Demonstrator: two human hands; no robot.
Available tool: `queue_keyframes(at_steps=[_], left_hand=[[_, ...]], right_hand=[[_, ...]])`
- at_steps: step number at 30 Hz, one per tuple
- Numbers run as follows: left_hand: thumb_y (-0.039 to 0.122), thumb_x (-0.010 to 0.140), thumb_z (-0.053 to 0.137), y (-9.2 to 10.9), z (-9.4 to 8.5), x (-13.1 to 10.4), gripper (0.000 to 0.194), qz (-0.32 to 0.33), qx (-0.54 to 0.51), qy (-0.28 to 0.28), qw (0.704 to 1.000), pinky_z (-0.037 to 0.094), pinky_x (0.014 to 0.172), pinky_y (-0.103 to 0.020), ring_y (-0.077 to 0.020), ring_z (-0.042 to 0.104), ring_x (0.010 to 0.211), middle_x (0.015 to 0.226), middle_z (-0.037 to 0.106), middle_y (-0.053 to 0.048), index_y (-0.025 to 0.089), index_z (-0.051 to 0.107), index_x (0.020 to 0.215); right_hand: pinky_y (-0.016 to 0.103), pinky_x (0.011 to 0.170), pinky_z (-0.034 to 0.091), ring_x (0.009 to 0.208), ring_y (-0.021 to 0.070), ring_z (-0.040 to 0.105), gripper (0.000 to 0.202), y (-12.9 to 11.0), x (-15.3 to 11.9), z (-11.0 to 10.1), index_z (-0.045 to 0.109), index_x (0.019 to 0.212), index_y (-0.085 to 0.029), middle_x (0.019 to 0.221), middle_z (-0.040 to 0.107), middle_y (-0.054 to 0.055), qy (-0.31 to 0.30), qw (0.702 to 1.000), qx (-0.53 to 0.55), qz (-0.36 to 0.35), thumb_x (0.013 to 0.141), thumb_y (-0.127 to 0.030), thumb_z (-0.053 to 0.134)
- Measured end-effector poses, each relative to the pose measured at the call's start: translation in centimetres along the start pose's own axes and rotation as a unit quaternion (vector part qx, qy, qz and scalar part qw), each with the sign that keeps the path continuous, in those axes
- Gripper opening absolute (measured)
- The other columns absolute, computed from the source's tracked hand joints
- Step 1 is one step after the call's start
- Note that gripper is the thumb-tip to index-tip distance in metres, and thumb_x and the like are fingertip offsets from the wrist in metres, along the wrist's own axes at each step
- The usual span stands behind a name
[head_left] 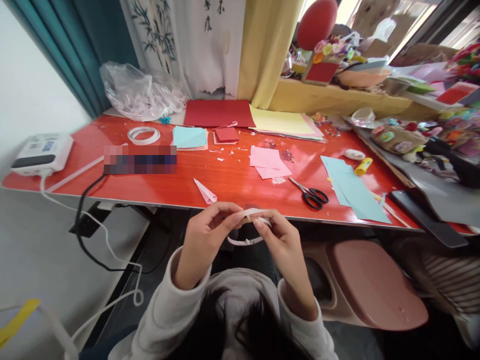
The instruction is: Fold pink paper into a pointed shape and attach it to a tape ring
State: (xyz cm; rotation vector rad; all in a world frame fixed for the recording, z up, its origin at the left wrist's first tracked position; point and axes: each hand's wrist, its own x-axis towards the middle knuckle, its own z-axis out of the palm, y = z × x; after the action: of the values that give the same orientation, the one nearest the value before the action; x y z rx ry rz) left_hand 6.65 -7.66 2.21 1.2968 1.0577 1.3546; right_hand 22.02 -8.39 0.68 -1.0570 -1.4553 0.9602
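Observation:
A thin white ring-shaped strip (245,242) is held just off the table's front edge. My left hand (213,232) pinches its upper left part between thumb and fingers. On the right side, my right hand (279,235) is closed on the same strip, with a short end showing by the thumb. The fingertips cover part of the strip. A folded pink paper piece (205,192) lies on the red table (232,172) just beyond my left hand. Black-handled scissors (310,194) rest to the right, beyond my right hand.
Pink sheets (267,161), blue paper (352,187), a yellow glue stick (363,166) and a tape roll (143,135) lie on the table. A white device (43,152) with a cable sits at left. A pink stool (375,280) stands at lower right.

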Motion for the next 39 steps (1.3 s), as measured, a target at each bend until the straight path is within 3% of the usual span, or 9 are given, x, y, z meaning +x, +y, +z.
queue_keyframes(at_steps=[5,16,23,31,39], left_hand=[[0.023,0.073,0.073,-0.3,-0.3,0.3,0.013,0.031,-0.041,0.081,0.995,0.052,0.067,-0.017,-0.0096,0.063,0.071,0.077,0.066,0.001,0.018,0.064,0.081],[0.019,0.074,0.071,0.1,-1.1,0.6,0.009,0.110,-0.131,0.156,0.973,0.049,0.067,-0.019,-0.0086,0.060,0.067,0.070,0.063,0.001,0.018,0.068,0.082],[0.020,0.070,0.075,-0.1,-2.1,1.0,0.013,0.186,-0.159,0.229,0.942,0.048,0.065,-0.021,-0.0091,0.057,0.067,0.070,0.060,0.001,0.019,0.069,0.083],[0.011,0.070,0.072,0.2,-2.7,1.3,0.013,0.245,-0.205,0.236,0.918,0.048,0.063,-0.022,-0.0090,0.058,0.064,0.067,0.061,0.001,0.015,0.069,0.082],[0.007,0.068,0.069,0.9,-3.5,1.2,0.015,0.276,-0.227,0.271,0.894,0.046,0.055,-0.021,-0.0094,0.056,0.057,0.060,0.060,0.002,0.012,0.066,0.081]], right_hand=[[0.021,0.070,0.046,0.077,0.0117,0.059,0.009,0.1,-0.1,-0.5,0.063,0.088,-0.021,0.083,0.065,-0.001,0.023,0.998,0.047,0.018,0.086,-0.029,0.059],[0.021,0.069,0.041,0.071,0.0092,0.048,0.007,0.7,-0.2,-1.0,0.062,0.090,-0.022,0.075,0.052,-0.002,0.006,0.984,0.177,0.032,0.087,-0.027,0.059],[0.028,0.083,0.045,0.081,0.0118,0.056,0.007,0.6,0.4,-1.0,0.063,0.088,-0.021,0.081,0.056,0.000,0.045,0.948,0.312,0.042,0.088,-0.020,0.056],[0.027,0.081,0.054,0.080,0.0095,0.061,0.007,0.9,0.7,-1.3,0.065,0.085,-0.018,0.082,0.062,0.000,0.096,0.901,0.413,0.093,0.087,-0.020,0.058],[0.026,0.086,0.055,0.081,0.0081,0.064,0.012,1.6,0.8,-1.6,0.066,0.088,-0.018,0.083,0.066,-0.001,0.116,0.869,0.466,0.122,0.089,-0.021,0.054]])
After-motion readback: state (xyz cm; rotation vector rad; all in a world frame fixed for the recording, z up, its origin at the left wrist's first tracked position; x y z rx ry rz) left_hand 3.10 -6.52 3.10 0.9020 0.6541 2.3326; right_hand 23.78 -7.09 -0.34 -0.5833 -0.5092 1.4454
